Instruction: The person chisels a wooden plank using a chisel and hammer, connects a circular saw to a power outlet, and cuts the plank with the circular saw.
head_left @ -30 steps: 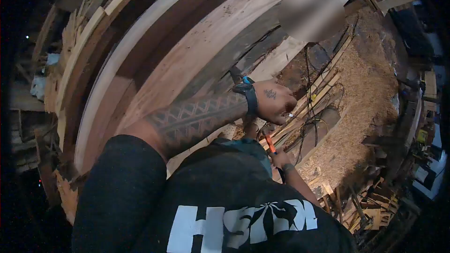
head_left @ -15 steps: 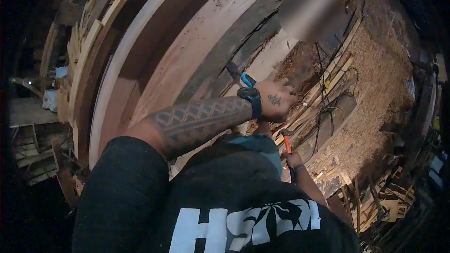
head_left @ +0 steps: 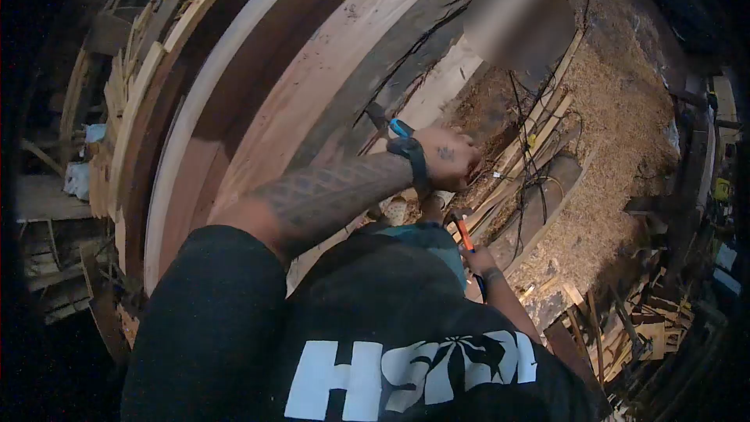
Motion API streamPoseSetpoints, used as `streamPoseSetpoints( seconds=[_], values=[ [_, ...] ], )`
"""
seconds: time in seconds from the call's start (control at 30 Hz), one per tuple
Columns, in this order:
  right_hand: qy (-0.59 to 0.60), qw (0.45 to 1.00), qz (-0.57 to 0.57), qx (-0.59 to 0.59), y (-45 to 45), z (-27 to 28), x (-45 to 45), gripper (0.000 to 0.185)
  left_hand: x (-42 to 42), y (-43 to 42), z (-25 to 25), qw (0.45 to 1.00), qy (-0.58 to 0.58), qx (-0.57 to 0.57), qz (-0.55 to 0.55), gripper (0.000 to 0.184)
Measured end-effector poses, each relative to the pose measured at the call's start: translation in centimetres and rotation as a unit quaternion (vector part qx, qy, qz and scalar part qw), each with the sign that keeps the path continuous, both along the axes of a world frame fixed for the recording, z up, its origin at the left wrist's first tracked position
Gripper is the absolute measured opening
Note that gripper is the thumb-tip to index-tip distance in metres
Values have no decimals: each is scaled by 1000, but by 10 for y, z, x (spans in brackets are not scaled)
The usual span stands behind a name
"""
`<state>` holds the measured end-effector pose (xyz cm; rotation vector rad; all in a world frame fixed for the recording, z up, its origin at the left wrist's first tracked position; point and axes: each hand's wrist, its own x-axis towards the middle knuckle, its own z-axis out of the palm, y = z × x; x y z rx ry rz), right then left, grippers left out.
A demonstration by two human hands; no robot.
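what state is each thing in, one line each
left hand, fingers curled; hold on the blue tool unclear
right hand, closed around the hammer
hammer, held by its orange handle
blue tool, partly hidden by the left wrist
watch, strapped on the left wrist
cords, loose and tangled over wood
shavings, strewn thickly
scraps, in a jumbled heap

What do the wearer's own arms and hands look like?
The left side shows a black fabric sleeve, a criss-cross tattooed forearm and a black watch-like wristband; the bare left hand bears a small tattoo. The bare right hand has a dark band at its wrist, too small to identify.
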<state>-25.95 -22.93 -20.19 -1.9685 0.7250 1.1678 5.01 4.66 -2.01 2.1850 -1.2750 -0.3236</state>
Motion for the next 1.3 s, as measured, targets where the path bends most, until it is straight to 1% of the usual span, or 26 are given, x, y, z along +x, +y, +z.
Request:
streamPoseSetpoints(
  seconds=[0.03, 0.07, 0.17, 0.2, 0.23, 0.3, 0.37, 0.43, 0.47, 0.5, 0.53, 0.57, 0.6, 0.63, 0.67, 0.73, 0.8, 0.83, 0.87, 0.9, 0.93, 1.03, 1.1, 1.2, 1.23, 1.3],
  values=[
    [8, 1000, 5, -9, 1, 11, 1, 55, 4, 9, 16, 1000, -8, 1, -25, 32],
    [15, 1000, 9, -18, 1, 14, 1, 56, 3, 15, 26, 999, 3, -38, -3, 30],
    [32, 999, -30, -31, -4, 22, -11, 55, 0, 29, 35, 999, -10, -48, 18, 30],
    [-22, 999, 19, -30, -15, 10, -25, 56, 1, 34, 34, 996, -28, -85, 14, 28],
    [-74, 994, 68, -29, -33, -11, -47, 57, 3, 42, 35, 997, -21, -76, 12, 27],
    [-69, 995, 60, -43, -30, -3, -59, 58, 8, 54, 37, 998, -4, -54, 9, 26],
    [36, 996, -51, -68, -31, 23, -58, 58, 9, 50, 39, 997, -28, -49, 53, 31],
    [4, 995, -74, -60, -29, 37, -62, 53, 18, 43, 37, 992, -39, -42, 111, 35],
    [-21, 994, -77, -68, -35, 24, -78, 52, 21, 44, 43, 983, 5, -95, 158, 39],
    [-42, 993, -83, -76, -44, 3, -105, 51, 19, 46, 46, 979, 17, -95, 182, 40],
    [-95, 991, -56, -82, -67, -52, -143, 46, 16, 50, 49, 974, 32, -95, 204, 41],
    [-61, 991, -91, -72, -59, -43, -151, 44, 13, 54, 53, 969, 47, -93, 223, 42],
    [-29, 989, -129, -62, -51, -17, -147, 43, 4, 61, 64, 974, 43, -90, 204, 42],
    [1, 985, -167, -50, -46, 7, -144, 41, -5, 73, 59, 984, 33, -69, 164, 41],
    [-6, 977, -211, -29, -30, 40, -137, 39, -16, 88, 52, 991, 23, -50, 124, 41],
    [7, 972, -234, -22, -27, 38, -158, 38, -38, 119, 54, 993, -55, -107, 9, 37],
    [24, 964, -262, -21, -14, 42, -171, 38, -45, 129, 69, 993, -49, -66, -81, 33],
    [27, 973, -227, -36, -8, 41, -176, 42, -49, 133, 74, 991, -45, -45, -120, 31],
    [30, 981, -186, -53, -12, 20, -194, 46, -50, 135, 74, 987, -59, -25, -145, 29],
    [31, 987, -142, -71, -18, -6, -212, 51, -51, 137, 70, 983, -74, -4, -168, 27],
    [40, 986, -90, -133, -24, -47, -235, 57, -51, 140, 66, 977, -90, 15, -192, 26],
    [98, 988, -106, -63, -23, -16, -223, 62, -46, 197, 39, 949, -119, 56, -287, 25],
    [78, 992, -72, -65, -19, 8, -215, 61, -45, 277, -1, 920, -76, 276, -267, 26],
    [41, 996, -58, -57, -12, 4, -215, 56, -68, 307, 36, 954, -213, 211, -22, 41],
    [27, 997, -50, -52, -12, -5, -213, 54, -74, 309, 29, 967, -165, 175, 80, 44],
    [47, 995, -79, -43, -11, -17, -210, 49, -65, 304, 4, 951, -75, 85, 288, 51]
  ],
)
